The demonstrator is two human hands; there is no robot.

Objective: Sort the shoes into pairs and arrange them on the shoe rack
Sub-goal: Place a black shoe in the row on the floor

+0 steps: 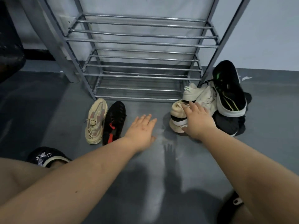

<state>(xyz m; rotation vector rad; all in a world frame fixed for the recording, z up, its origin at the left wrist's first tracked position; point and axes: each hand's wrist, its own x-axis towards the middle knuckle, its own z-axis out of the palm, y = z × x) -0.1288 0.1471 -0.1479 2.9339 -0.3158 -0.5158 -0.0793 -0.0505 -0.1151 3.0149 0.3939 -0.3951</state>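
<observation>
Seeing both hands out over the grey floor (48, 110) in front of the grey metal tube shoe rack (140, 42), whose shelves hold no shoes.

I read "ARRORE.." on the heel of the beige knit lace-up sneaker (96, 121); it lies just beside the black mesh shoe with red accents (114, 122). Left hand (141, 131) hovers flat, fingers straight, holding nothing. Right hand (197, 119), fingers spread, rests on the cream-and-black sneaker (177, 117) in the pile with the black sneaker with green stripes and white sole (229, 88).
</observation>
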